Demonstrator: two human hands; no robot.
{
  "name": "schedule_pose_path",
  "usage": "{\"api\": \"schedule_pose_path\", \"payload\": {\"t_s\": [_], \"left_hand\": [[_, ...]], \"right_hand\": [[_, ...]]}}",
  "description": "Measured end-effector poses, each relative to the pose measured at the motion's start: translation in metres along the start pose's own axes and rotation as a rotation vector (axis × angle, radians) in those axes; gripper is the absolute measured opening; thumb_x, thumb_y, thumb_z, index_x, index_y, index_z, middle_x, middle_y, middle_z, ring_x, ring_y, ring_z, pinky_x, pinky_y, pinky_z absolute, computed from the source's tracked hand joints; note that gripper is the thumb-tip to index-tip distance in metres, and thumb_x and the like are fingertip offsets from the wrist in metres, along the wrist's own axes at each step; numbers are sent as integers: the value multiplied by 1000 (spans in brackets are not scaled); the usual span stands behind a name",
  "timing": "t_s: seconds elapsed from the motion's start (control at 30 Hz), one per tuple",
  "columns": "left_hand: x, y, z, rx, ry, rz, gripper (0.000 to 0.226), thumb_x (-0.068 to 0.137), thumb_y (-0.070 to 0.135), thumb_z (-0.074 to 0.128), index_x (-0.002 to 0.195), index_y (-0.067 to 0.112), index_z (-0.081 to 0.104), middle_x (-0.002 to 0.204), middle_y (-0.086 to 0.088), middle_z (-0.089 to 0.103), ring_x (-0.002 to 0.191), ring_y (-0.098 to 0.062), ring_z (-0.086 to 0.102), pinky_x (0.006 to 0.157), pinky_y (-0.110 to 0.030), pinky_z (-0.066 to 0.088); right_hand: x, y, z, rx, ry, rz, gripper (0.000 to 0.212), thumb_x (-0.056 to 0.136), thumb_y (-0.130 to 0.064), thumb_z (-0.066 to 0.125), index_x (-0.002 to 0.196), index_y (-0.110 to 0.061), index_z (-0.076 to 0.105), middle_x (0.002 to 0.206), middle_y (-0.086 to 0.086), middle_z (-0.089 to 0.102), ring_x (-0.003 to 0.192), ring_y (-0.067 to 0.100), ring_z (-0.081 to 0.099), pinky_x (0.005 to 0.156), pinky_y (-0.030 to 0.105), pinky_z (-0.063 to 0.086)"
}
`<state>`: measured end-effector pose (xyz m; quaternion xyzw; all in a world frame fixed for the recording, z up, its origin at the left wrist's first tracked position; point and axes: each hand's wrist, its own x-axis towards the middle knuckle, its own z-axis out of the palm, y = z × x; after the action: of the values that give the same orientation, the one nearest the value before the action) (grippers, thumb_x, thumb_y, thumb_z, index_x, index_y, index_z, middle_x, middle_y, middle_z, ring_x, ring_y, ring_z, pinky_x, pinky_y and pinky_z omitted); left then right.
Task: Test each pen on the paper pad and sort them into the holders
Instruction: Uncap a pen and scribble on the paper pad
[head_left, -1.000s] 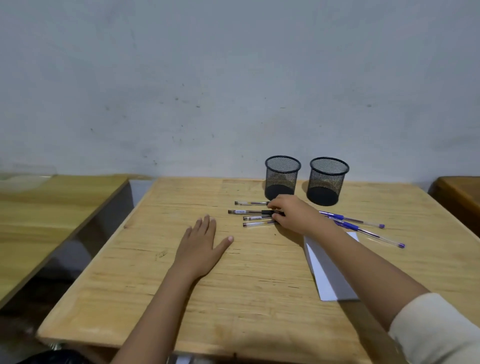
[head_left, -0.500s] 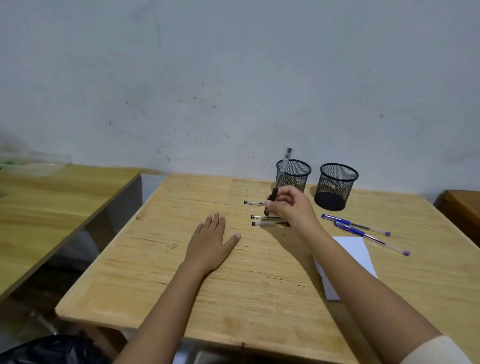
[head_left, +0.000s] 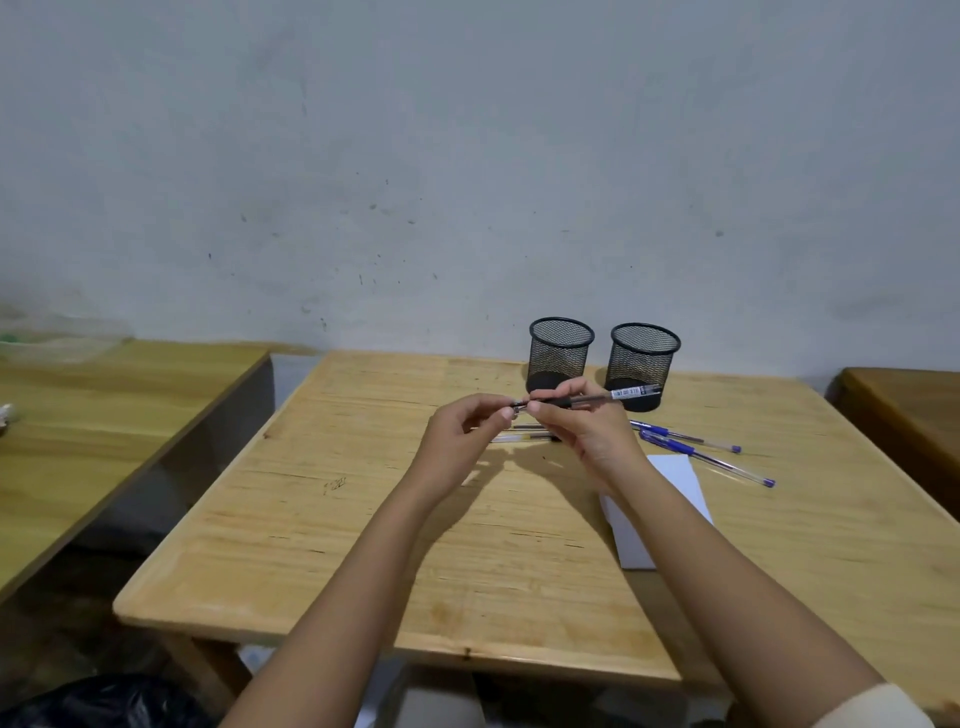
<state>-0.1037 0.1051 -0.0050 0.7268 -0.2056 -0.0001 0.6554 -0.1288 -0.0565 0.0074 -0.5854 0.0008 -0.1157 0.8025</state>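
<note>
My right hand (head_left: 582, 426) grips a black pen (head_left: 618, 396) held level above the table, its labelled end pointing right. My left hand (head_left: 467, 431) pinches the pen's left tip, where the cap sits. Under my hands a few more clear pens (head_left: 519, 437) lie on the wood, partly hidden. Two blue pens (head_left: 691, 441) lie to the right. A white paper pad (head_left: 670, 478) rests by my right forearm, which covers part of it. Two black mesh holders (head_left: 560, 353) (head_left: 644, 364) stand at the back; I see no pens standing up in them.
The wooden table (head_left: 363, 519) stands against a grey wall. Another wooden table (head_left: 104, 426) sits to the left across a gap, and a darker one (head_left: 909, 405) at the far right. A black bag (head_left: 104, 701) lies on the floor at the lower left.
My right hand lifted one black pen off the table and turned it level. My left hand left the tabletop and came up to pinch the pen's tip.
</note>
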Motion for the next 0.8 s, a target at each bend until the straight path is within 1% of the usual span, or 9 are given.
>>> {"api": "schedule_pose_path", "payload": {"t_s": [0.1, 0.2, 0.3, 0.37, 0.47, 0.53, 0.63, 0.73, 0.8], "left_hand": [[0, 3, 5, -24, 49, 19, 13, 86, 10, 64, 88, 23, 68, 82, 3, 71, 80, -7, 67, 80, -26, 53], [2, 7, 5, -38, 54, 27, 12, 86, 7, 64, 89, 19, 67, 80, 1, 69, 75, -3, 65, 77, -21, 51], [3, 12, 8, -31, 15, 32, 10, 87, 10, 63, 95, 12, 68, 85, -2, 69, 80, -7, 64, 77, -18, 51], [4, 13, 10, -9, -19, 37, 15, 86, 10, 64, 100, 8, 69, 87, -4, 69, 80, -7, 65, 78, -17, 52], [5, 11, 7, 14, -5, 13, 11, 84, 10, 67, 92, 16, 71, 78, 3, 72, 74, -6, 68, 80, -22, 54], [5, 9, 2, 23, 12, -3, 10, 83, 10, 68, 90, 17, 73, 72, 8, 72, 71, -4, 68, 77, -19, 54], [1, 9, -3, 27, 24, -6, 14, 83, 9, 68, 96, 7, 73, 70, 7, 71, 66, -2, 65, 71, -14, 51], [-5, 10, -7, 32, 22, -18, 15, 83, 8, 68, 97, 7, 73, 71, 3, 72, 66, -4, 65, 75, -15, 52], [-6, 10, -9, 24, 16, -34, 14, 83, 7, 67, 97, 9, 72, 67, 8, 72, 65, -2, 65, 75, -13, 51]], "right_hand": [[-4, -9, -5, -36, 0, -7, 23, 71, 7, 71, 73, -12, 58, 83, 8, 72, 80, 18, 67, 73, 22, 54], [-6, -16, -13, 15, -14, 6, 18, 72, 6, 70, 77, -9, 63, 81, 7, 73, 85, 21, 67, 82, 25, 54], [-7, -18, -15, 42, -7, 5, 17, 73, 8, 67, 77, -8, 63, 80, 6, 73, 83, 20, 67, 81, 24, 54], [-9, -18, -14, 2, -13, -8, 15, 72, 5, 69, 77, -9, 65, 83, 7, 73, 84, 20, 67, 81, 25, 54], [-11, -18, -13, -74, -20, -10, 13, 72, 1, 72, 82, -4, 67, 89, 14, 72, 88, 24, 67, 86, 30, 54], [-10, -17, -12, -95, -25, -15, 15, 71, 2, 72, 85, 1, 67, 90, 16, 72, 85, 25, 67, 84, 30, 54], [-9, -16, -10, -117, -32, -20, 18, 72, 4, 71, 89, 6, 66, 90, 17, 71, 79, 21, 67, 78, 25, 55], [-12, -13, -5, -155, -49, -15, 14, 71, 3, 72, 84, 0, 68, 91, 20, 70, 79, 21, 67, 78, 26, 56], [-12, -12, -6, -150, -49, -9, 13, 70, 3, 73, 81, -3, 69, 86, 16, 71, 77, 19, 67, 74, 23, 57]]}}
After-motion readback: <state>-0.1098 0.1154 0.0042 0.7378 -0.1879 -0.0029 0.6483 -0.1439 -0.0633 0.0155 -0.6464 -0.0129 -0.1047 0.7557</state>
